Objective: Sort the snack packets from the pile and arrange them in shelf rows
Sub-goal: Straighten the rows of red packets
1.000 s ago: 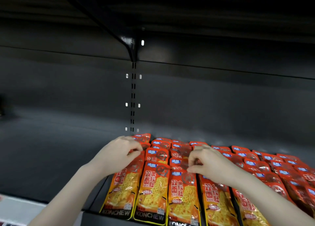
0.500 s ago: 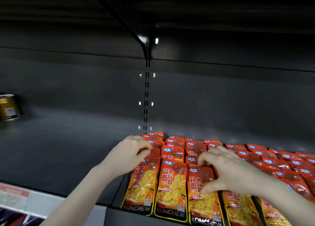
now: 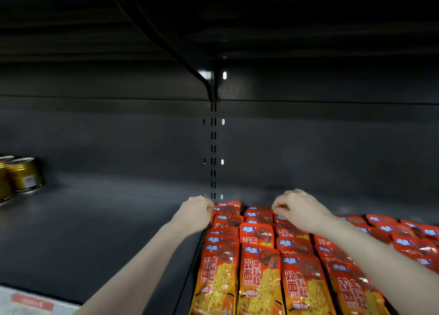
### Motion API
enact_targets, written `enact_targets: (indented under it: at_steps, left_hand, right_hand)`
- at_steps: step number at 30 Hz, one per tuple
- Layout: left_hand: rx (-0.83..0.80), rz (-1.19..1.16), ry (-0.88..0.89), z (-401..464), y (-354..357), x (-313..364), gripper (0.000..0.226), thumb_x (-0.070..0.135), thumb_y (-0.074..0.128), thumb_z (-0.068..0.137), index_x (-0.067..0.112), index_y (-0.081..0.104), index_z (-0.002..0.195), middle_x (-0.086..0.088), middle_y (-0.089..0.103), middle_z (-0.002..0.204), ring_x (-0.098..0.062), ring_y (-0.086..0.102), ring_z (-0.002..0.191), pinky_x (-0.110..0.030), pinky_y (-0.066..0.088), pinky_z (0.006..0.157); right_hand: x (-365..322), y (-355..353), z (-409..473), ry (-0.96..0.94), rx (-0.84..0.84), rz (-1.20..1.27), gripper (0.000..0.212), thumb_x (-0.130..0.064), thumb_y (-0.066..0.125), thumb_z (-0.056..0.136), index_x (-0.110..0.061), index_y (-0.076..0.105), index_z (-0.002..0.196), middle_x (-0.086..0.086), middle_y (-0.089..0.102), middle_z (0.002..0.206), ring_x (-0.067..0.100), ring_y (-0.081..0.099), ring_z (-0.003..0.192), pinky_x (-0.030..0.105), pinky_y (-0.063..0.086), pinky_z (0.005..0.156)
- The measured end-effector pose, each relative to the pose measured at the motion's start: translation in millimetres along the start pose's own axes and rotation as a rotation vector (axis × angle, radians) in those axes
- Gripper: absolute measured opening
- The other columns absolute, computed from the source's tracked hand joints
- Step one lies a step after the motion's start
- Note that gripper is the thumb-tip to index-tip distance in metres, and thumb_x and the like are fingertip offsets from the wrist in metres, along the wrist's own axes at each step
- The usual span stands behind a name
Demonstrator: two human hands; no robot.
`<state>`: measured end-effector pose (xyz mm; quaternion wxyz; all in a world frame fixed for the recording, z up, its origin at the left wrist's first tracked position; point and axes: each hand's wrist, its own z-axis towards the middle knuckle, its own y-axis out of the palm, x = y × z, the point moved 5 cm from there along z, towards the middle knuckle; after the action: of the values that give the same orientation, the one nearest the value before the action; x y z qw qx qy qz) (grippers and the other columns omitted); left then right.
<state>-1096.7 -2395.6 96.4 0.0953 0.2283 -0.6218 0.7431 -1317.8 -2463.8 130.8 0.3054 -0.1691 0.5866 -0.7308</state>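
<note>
The shelf (image 3: 99,231) is dark metal with a dark back panel; a slotted upright (image 3: 213,148) runs down the panel directly behind the left grip.

The packets (image 3: 259,276) lie flat on the shelf in overlapping rows running front to back, starting just right of the left grip and extending rightward beneath and beyond the right grip. Each packet is a glossy red-orange pouch with a small blue logo patch at its top edge, a dark round emblem below it, large red characters on a pale band, and a yellow honeycomb-textured food print on the lower half. Each packet covers the lower part of the one behind it, so only the top strips of the rear packets show.

The left hand (image 3: 196,216) sits at the far end of the leftmost row. Its fingers are curled against the left edge of the rear packets there; whether they pinch a packet cannot be told.

The right hand (image 3: 300,211) sits to the right of the left grip, at the far end of the third row. Its fingers are curled downward with the tips on the top edge of a rear packet; a closed hold cannot be confirmed.

Two gold cans (image 3: 22,175) stand on the shelf well to the left of the left grip.
</note>
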Motion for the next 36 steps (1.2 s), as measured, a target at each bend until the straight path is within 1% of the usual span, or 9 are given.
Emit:
enact_targets:
  at_steps: [3,8,12,17,21,24,27,31,36]
  left_hand:
    - [0.006,-0.065,0.006,2,2,3,0.029,0.022,0.042,0.101,0.006,0.065,0.11,-0.005,0.068,0.109,-0.014,0.064,0.095,-0.028,0.055,0.082]
    - [0.018,-0.128,0.019,1,4,8,0.03,0.023,0.041,0.101,0.008,0.063,0.115,-0.005,0.067,0.113,-0.015,0.065,0.098,-0.03,0.055,0.083]
    - [0.054,-0.152,0.019,2,4,9,0.03,0.024,0.039,0.102,0.013,0.063,0.117,-0.002,0.065,0.116,-0.014,0.065,0.097,-0.028,0.055,0.082]
    - [0.044,-0.206,-0.003,4,9,8,0.028,0.023,0.043,0.1,0.013,0.062,0.119,-0.001,0.065,0.115,-0.011,0.064,0.094,-0.024,0.054,0.079]
    - [0.07,-0.421,-0.104,13,7,3,0.025,0.017,0.052,0.096,0.01,0.063,0.118,-0.002,0.065,0.103,-0.011,0.06,0.087,-0.016,0.051,0.068]
    - [0.027,-0.5,-0.131,17,9,1,0.024,0.018,0.058,0.093,0.01,0.064,0.115,-0.002,0.067,0.097,-0.011,0.062,0.086,-0.014,0.05,0.063]
    - [0.002,-0.536,-0.141,20,14,-3,0.026,0.017,0.064,0.089,0.01,0.065,0.114,-0.001,0.068,0.098,-0.01,0.064,0.09,-0.014,0.049,0.064]
    - [-0.034,-0.658,-0.141,22,16,-3,0.023,0.015,0.065,0.089,0.01,0.064,0.111,-0.002,0.066,0.109,-0.012,0.063,0.098,-0.018,0.05,0.071]
    - [-0.08,-0.731,-0.128,21,15,4,0.019,0.013,0.064,0.089,0.013,0.063,0.109,-0.004,0.068,0.101,-0.011,0.063,0.094,-0.021,0.05,0.076]
  right_hand:
    - [0,4,6,-0.005,0.004,0.009,0.024,-0.023,0.046,0.096,-0.022,0.07,0.099,-0.009,0.063,0.101,0.011,0.048,0.102,0.027,0.043,0.088]
    - [7,9,11,0.0,0.011,0.018,0.025,-0.023,0.044,0.097,-0.022,0.069,0.099,-0.008,0.061,0.102,0.01,0.045,0.102,0.026,0.042,0.088]
    - [16,10,12,0.018,0.008,0.021,0.025,-0.024,0.044,0.097,-0.024,0.069,0.099,-0.008,0.06,0.102,0.011,0.046,0.102,0.026,0.043,0.088]
    - [16,10,14,0.01,-0.011,0.02,0.025,-0.024,0.044,0.097,-0.022,0.069,0.1,-0.009,0.062,0.103,0.013,0.048,0.105,0.027,0.042,0.089]
    - [10,12,19,-0.013,-0.07,0.024,0.022,-0.03,0.05,0.095,-0.025,0.069,0.106,-0.013,0.055,0.094,0.014,0.046,0.108,0.027,0.039,0.091]
    - [6,17,22,-0.012,-0.089,0.036,0.021,-0.03,0.054,0.094,-0.025,0.069,0.107,-0.014,0.058,0.095,0.015,0.045,0.111,0.029,0.039,0.094]
    - [4,22,26,-0.004,-0.092,0.051,0.021,-0.032,0.055,0.092,-0.026,0.069,0.107,-0.012,0.064,0.105,0.014,0.044,0.11,0.029,0.039,0.094]
    - [5,27,29,0.004,-0.103,0.078,0.021,-0.032,0.055,0.093,-0.025,0.07,0.106,-0.011,0.066,0.11,0.014,0.044,0.11,0.031,0.039,0.094]
    - [8,32,31,0.002,-0.112,0.097,0.02,-0.033,0.055,0.092,-0.026,0.07,0.105,-0.01,0.067,0.11,0.013,0.045,0.11,0.032,0.04,0.097]
